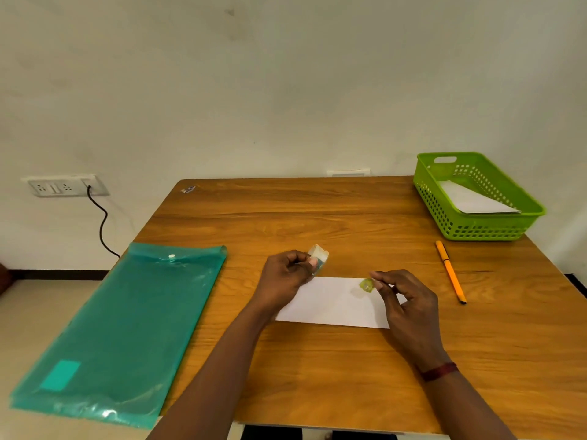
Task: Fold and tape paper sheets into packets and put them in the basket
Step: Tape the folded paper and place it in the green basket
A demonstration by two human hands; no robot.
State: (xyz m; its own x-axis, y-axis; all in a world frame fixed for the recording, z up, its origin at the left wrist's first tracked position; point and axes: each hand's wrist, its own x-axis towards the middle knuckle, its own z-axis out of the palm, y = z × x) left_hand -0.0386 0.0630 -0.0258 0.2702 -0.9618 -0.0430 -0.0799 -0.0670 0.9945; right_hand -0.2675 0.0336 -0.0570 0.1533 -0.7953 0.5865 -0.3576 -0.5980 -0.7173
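A folded white paper sheet (333, 301) lies flat on the wooden table (317, 217), near its middle. My left hand (286, 276) hovers over the sheet's left end and grips a small roll of clear tape (318, 255). My right hand (403, 300) is above the sheet's right end and pinches a short yellowish piece of tape (366, 285) between thumb and forefinger. A green plastic basket (444, 214) stands at the table's far right corner with a folded white packet (473, 200) inside it.
A teal plastic document folder (120, 328) lies along the table's left edge and overhangs it. An orange pen (451, 271) rests right of the sheet. A wall socket with a black cable (100, 220) is at the left.
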